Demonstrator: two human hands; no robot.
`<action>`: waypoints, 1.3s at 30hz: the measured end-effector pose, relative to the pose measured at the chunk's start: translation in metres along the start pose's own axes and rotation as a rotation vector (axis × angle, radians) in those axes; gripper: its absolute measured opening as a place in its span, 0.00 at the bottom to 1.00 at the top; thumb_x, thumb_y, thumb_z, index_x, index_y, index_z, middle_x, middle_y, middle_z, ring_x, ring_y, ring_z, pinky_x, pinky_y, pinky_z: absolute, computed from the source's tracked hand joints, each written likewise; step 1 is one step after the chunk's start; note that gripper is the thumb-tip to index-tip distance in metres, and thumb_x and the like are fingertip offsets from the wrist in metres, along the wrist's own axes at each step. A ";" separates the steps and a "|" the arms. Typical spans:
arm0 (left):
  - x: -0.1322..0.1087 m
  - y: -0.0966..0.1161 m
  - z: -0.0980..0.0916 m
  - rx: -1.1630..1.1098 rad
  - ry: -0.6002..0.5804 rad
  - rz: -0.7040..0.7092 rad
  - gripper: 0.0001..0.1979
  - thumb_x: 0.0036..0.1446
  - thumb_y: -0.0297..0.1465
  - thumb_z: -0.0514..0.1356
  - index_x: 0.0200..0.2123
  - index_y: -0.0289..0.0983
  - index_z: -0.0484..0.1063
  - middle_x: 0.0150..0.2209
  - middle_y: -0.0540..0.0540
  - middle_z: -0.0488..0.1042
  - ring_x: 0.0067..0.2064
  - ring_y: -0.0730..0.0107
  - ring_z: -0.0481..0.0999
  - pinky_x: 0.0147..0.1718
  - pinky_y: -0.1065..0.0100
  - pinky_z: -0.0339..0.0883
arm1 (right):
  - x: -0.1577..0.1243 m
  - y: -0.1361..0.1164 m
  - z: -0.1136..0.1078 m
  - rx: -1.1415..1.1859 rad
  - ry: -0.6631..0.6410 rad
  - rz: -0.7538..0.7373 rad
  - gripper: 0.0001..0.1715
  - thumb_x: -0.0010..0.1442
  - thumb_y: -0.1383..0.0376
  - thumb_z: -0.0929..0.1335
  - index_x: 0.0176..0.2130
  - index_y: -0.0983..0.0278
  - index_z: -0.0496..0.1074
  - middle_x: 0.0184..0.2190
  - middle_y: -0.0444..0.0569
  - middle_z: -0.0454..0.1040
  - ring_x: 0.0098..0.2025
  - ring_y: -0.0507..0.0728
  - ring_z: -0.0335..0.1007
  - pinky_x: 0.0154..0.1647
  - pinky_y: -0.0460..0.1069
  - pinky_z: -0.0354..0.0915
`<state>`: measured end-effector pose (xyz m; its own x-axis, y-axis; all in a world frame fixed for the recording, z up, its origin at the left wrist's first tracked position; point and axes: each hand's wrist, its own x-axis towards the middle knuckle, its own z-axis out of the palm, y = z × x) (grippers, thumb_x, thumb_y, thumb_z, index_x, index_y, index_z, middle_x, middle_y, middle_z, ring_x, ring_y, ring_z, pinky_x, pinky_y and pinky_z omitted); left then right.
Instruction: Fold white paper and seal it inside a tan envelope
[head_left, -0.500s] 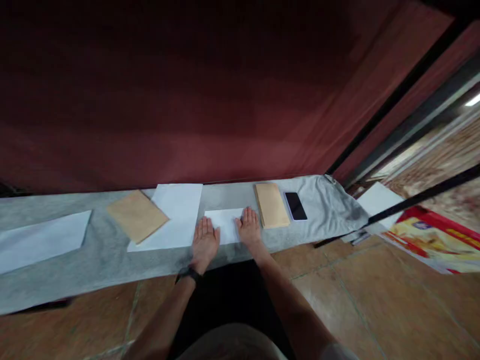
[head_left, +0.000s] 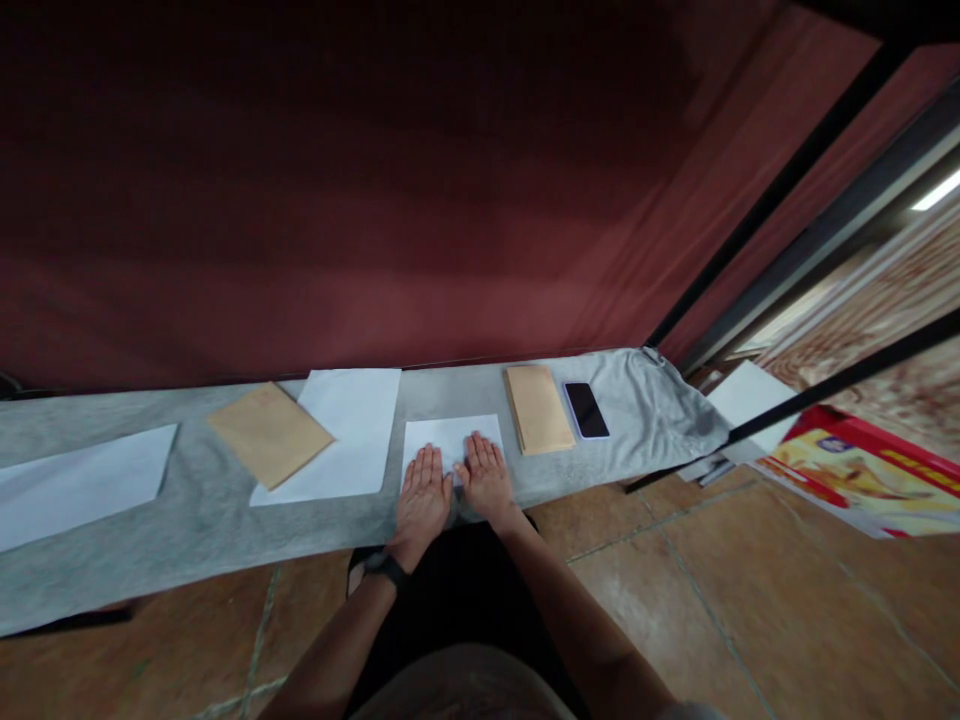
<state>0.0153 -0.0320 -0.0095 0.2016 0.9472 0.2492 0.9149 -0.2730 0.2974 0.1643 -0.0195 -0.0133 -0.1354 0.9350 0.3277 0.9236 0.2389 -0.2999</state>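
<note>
A small white sheet of paper, perhaps folded, lies on the grey cloth in front of me. My left hand rests flat on its near left part, fingers stretched out. Flat on the near right part lies my right hand, its thumb close to the left thumb. To the right of the sheet is a stack of brown envelopes, with a phone beside it. On the left, a larger white sheet lies partly under a brown envelope.
The grey cloth covers a long narrow table against a dark red wall. A white paper stack lies at the far left. Black metal bars and a red and yellow box stand at the right, above the tiled floor.
Both hands have slid toward me and closer together on the small sheet, so more of its far part shows. The view has shifted slightly. The other things lie as before.
</note>
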 end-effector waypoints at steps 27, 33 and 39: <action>0.039 -0.030 -0.048 -0.456 -0.003 -0.635 0.21 0.51 0.30 0.61 0.50 0.33 0.73 0.37 0.41 0.78 0.43 0.56 0.78 0.44 0.62 0.70 | -0.024 0.022 -0.012 -0.093 0.105 0.104 0.33 0.72 0.58 0.61 0.67 0.76 0.60 0.67 0.68 0.61 0.70 0.66 0.57 0.69 0.63 0.55; 0.034 -0.035 -0.047 -0.933 0.067 -0.815 0.08 0.40 0.27 0.61 0.29 0.39 0.73 0.23 0.51 0.72 0.29 0.65 0.75 0.28 0.68 0.65 | -0.025 0.025 -0.020 0.014 0.081 0.082 0.31 0.72 0.62 0.61 0.68 0.73 0.60 0.68 0.64 0.62 0.70 0.65 0.57 0.69 0.63 0.57; 0.012 -0.025 -0.043 -1.200 0.217 -0.939 0.09 0.41 0.33 0.62 0.28 0.41 0.64 0.23 0.52 0.73 0.27 0.66 0.76 0.26 0.65 0.70 | -0.031 0.018 -0.029 0.167 0.048 -0.077 0.39 0.65 0.70 0.62 0.72 0.67 0.51 0.70 0.59 0.59 0.73 0.62 0.51 0.70 0.63 0.56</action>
<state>-0.0203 -0.0209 0.0260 -0.4182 0.8368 -0.3534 -0.1537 0.3183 0.9354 0.1949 -0.0516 -0.0030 -0.1825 0.8998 0.3964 0.8385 0.3530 -0.4152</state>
